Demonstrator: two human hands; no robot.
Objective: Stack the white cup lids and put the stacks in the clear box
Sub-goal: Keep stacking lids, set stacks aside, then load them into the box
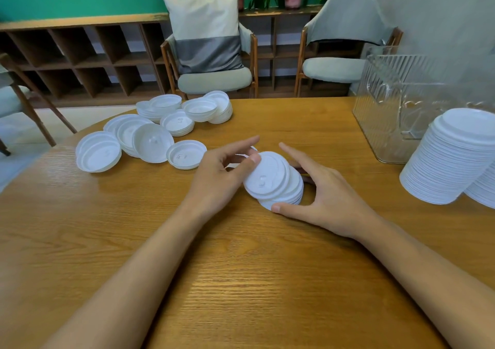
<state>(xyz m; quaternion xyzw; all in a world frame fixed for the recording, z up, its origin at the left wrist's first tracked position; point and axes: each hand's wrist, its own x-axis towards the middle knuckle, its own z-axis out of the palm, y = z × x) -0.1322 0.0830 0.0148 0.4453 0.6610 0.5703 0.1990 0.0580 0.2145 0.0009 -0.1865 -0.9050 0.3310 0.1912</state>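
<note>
A short stack of white cup lids (273,181) stands tilted on edge on the wooden table (241,268), at its middle. My left hand (222,174) touches the stack's top lid with its thumb, its fingers stretched out behind. My right hand (324,190) cups the stack from the right, thumb under its near edge and index finger above. Loose white lids (150,134) lie scattered and partly nested at the far left. A tall stack of lids (452,158) leans at the right edge. The clear ribbed box (396,99) stands behind that tall stack.
Two cushioned chairs (214,78) stand beyond the table's far edge, one with a pillow. A wooden shelf unit (80,53) runs along the green wall. Another chair (16,91) is at the far left. Bare wood lies in front of my hands.
</note>
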